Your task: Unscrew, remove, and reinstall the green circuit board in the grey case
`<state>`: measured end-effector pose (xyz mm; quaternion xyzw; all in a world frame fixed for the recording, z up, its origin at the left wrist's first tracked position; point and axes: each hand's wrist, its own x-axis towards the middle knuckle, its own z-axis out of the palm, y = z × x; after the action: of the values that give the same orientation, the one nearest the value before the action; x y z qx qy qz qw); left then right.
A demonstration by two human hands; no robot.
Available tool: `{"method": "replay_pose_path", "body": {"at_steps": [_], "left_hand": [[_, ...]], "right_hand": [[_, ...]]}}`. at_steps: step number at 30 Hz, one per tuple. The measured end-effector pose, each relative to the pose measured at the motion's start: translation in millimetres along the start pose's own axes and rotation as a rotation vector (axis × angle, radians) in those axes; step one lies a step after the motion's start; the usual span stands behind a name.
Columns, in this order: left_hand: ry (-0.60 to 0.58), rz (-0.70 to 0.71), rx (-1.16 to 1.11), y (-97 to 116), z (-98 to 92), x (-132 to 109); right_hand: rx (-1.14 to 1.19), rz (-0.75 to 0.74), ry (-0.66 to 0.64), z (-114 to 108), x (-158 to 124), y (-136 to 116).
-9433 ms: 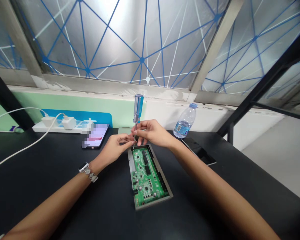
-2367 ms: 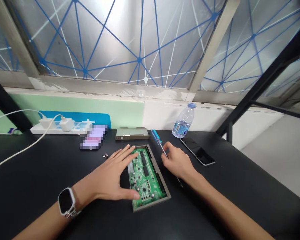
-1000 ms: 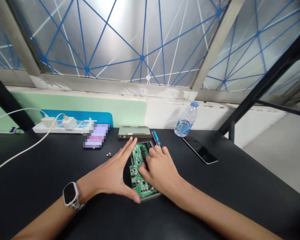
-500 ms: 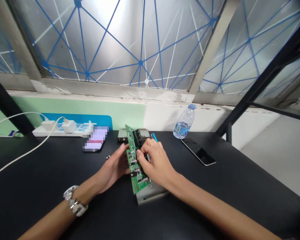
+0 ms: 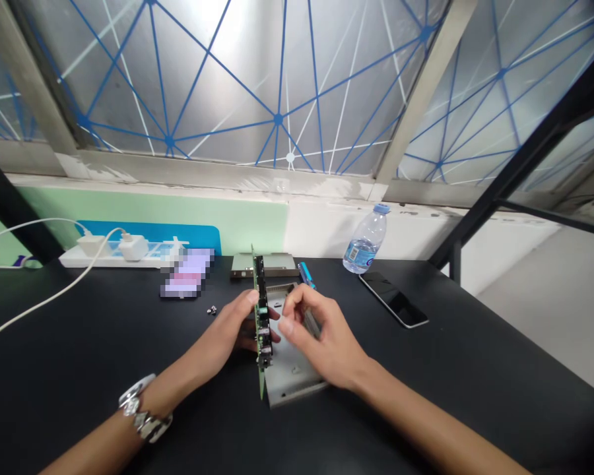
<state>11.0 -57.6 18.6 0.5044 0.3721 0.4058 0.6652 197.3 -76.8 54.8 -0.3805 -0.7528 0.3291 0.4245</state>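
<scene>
A green circuit board (image 5: 260,310) stands on edge, lifted out of its grey metal case (image 5: 293,373) on the black table. My left hand (image 5: 228,333) is closed around the board from the left and holds it upright. Just right of the board, over the case, my right hand (image 5: 321,336) has its fingers curled and loosely apart, with nothing in them. A blue-handled screwdriver (image 5: 305,273) lies on the table behind my right hand. The case's grey lid (image 5: 277,265) rests farther back.
Two small screws (image 5: 210,309) lie left of the board. A blurred phone (image 5: 185,280) and a white power strip (image 5: 119,254) with chargers and cables sit at the back left. A water bottle (image 5: 365,241) and a dark phone (image 5: 395,300) are at the right.
The screwdriver was put down. Both hands lifted the board out of the case and tipped it up on edge; my right hand has now let go of it.
</scene>
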Motion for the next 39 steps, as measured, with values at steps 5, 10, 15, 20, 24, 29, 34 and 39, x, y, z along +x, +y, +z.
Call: {"method": "replay_pose_path", "body": {"at_steps": [5, 10, 15, 20, 24, 29, 34, 39], "left_hand": [[0.074, 0.041, 0.120, 8, 6.1, -2], [0.127, 0.073, 0.188, 14, -7.2, 0], [0.133, 0.079, 0.206, 22, -22.9, 3], [0.124, 0.146, 0.204, 29, -27.7, 3], [0.085, 0.182, 0.140, 26, -29.6, 2], [-0.007, 0.142, -0.018, 21, -23.7, 2], [-0.091, 0.104, -0.062, 16, -15.4, 2], [-0.051, 0.188, -0.089, 12, -11.3, 5]], "right_hand": [[-0.122, -0.057, -0.060, 6, -11, -10], [0.022, 0.054, -0.087, -18, -5, 3], [0.217, 0.223, -0.175, -42, 3, 22], [0.167, 0.288, -0.209, -41, 4, 39], [0.084, 0.247, -0.233, -31, 1, 44], [0.031, 0.229, -0.249, -24, -2, 41], [-0.103, 0.224, -0.249, -24, -3, 35], [-0.182, 0.227, -0.282, -25, -3, 32]]}}
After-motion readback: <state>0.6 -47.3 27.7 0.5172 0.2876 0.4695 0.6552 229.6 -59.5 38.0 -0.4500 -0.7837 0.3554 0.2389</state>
